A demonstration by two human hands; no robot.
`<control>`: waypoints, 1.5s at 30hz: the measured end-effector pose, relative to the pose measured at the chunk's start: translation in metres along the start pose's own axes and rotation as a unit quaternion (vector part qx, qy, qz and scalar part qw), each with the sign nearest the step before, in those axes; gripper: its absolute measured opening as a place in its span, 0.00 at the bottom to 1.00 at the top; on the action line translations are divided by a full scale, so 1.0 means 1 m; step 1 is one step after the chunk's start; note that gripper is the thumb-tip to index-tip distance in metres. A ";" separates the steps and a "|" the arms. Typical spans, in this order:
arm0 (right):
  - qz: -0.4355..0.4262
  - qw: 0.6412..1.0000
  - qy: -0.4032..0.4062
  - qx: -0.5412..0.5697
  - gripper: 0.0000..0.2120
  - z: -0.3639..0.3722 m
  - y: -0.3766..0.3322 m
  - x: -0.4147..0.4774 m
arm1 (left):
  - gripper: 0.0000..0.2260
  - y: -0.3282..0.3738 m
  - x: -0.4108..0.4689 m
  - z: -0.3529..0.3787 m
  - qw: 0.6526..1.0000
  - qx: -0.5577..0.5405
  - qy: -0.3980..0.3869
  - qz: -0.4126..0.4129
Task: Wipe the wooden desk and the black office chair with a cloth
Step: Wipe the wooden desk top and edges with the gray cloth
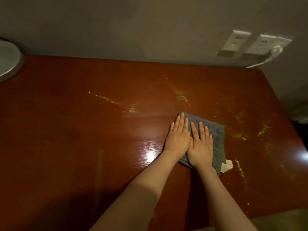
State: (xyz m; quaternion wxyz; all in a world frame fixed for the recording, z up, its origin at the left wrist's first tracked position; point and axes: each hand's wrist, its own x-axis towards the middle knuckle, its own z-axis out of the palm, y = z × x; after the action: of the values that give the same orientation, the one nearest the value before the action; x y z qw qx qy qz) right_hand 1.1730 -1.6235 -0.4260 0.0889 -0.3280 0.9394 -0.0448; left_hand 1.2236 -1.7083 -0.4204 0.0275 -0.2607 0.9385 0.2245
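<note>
The grey cloth point(215, 132) lies flat under left hand point(178, 137) and right hand point(201, 145)

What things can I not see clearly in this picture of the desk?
All in the head view:
- The round white object: cut off by the left edge; unidentifiable.
- The dark shape beyond the desk: cut by the right edge; whether it is the chair, I cannot tell.
- The cloth: its middle lies under the left hand and right hand.
- The white label on the cloth: print too small to read.
</note>
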 end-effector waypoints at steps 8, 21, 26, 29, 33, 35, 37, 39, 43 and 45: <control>0.019 0.999 -0.018 0.043 0.24 -0.014 0.042 0.009 | 0.25 0.041 0.022 0.000 0.998 -0.034 -0.056 0.017; 0.121 0.955 0.064 0.263 0.28 -0.034 0.054 -0.004 | 0.18 0.071 0.034 -0.030 0.946 -0.240 0.017 -0.219; 0.147 0.928 0.207 0.271 0.23 -0.041 0.040 -0.022 | 0.14 0.078 -0.005 -0.046 0.955 -0.281 0.067 -0.059; 0.127 0.899 0.280 0.313 0.24 -0.050 0.012 -0.030 | 0.10 0.059 -0.037 -0.060 0.943 -0.312 0.116 -0.002; 0.056 0.899 0.298 0.317 0.29 -0.058 -0.029 -0.037 | 0.11 0.013 -0.069 -0.091 0.935 -0.324 0.142 0.018; 0.006 0.927 0.259 0.271 0.33 -0.056 -0.050 -0.037 | 0.12 -0.018 -0.085 -0.109 0.938 -0.316 0.141 0.029; -0.041 0.949 0.202 0.240 0.32 -0.052 -0.077 -0.036 | 0.13 -0.051 -0.102 -0.126 0.943 -0.303 0.135 0.022; -0.092 0.953 0.169 0.235 0.25 -0.047 -0.105 -0.039 | 0.13 -0.084 -0.118 -0.138 0.943 -0.303 0.137 -0.024; -0.174 0.942 0.137 0.252 0.24 -0.037 -0.174 -0.054 | 0.13 -0.146 -0.156 -0.159 0.895 -0.387 0.181 -0.132; -0.205 0.942 0.097 0.248 0.21 -0.034 -0.209 -0.060 | 0.10 -0.173 -0.177 -0.170 0.869 -0.425 0.186 -0.170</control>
State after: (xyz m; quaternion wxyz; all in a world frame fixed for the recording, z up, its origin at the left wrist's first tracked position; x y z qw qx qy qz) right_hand 1.3395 -1.7484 -0.3550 0.0650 -0.4754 0.8148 -0.3253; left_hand 1.4738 -1.8300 -0.3085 -0.2234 -0.4397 0.6812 0.5410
